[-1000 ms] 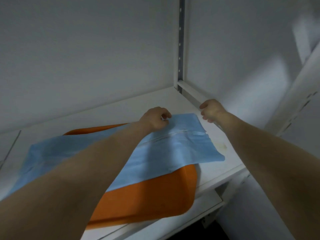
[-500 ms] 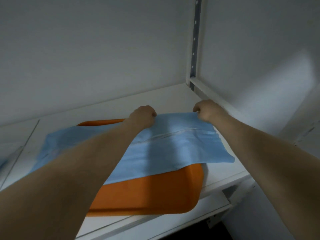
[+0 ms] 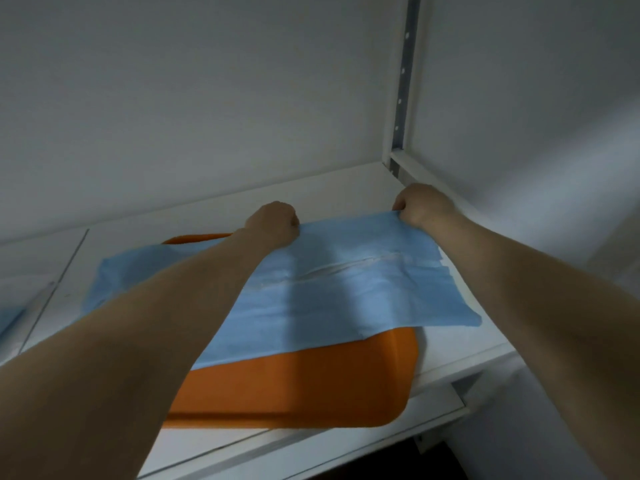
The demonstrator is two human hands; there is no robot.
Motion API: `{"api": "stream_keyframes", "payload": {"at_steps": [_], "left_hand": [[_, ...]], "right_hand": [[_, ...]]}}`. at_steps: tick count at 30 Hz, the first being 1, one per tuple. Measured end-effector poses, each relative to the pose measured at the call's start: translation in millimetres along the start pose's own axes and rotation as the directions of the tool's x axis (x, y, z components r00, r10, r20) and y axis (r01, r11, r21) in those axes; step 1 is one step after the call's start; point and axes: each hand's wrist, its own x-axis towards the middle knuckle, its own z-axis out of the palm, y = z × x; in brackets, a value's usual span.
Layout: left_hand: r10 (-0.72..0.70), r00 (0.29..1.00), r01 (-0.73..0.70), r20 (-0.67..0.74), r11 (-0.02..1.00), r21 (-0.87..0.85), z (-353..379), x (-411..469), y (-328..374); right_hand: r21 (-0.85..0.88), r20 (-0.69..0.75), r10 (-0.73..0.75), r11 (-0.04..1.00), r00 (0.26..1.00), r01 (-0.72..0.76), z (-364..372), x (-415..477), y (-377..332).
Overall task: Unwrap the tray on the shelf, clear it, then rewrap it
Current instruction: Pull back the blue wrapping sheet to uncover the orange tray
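An orange tray (image 3: 298, 386) lies on the white shelf (image 3: 460, 344), its near edge overhanging the shelf front. A light blue wrap sheet (image 3: 346, 289) is draped across the tray's far part and spreads to the right over the shelf. My left hand (image 3: 275, 221) grips the sheet's far edge near its middle. My right hand (image 3: 420, 206) pinches the far right corner of the sheet, close to the back corner of the shelf. The tray's inside is hidden under the sheet and my left forearm.
White walls close the shelf at the back and right, with a slotted metal upright (image 3: 403, 81) in the corner. A second blue piece (image 3: 10, 318) shows at the far left edge. A lower shelf ledge (image 3: 433, 414) runs below the front.
My right hand moved left from the shelf rail and took hold of the sheet's far right corner. Both hands now hold the far edge stretched between them.
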Motion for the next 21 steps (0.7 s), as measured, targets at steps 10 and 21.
{"api": "stream_keyframes", "payload": {"at_steps": [10,21], "left_hand": [[0.011,0.992,-0.025,-0.127,0.994,-0.107,-12,-36,1],[0.31,0.894,-0.318,-0.323,0.948,0.028,-2,-113,3]], "right_hand": [[0.111,-0.261,0.019,0.994,0.965,0.011,-25,-59,-3],[0.192,-0.366,0.114,0.98,0.924,-0.044,-4,-158,5]]}}
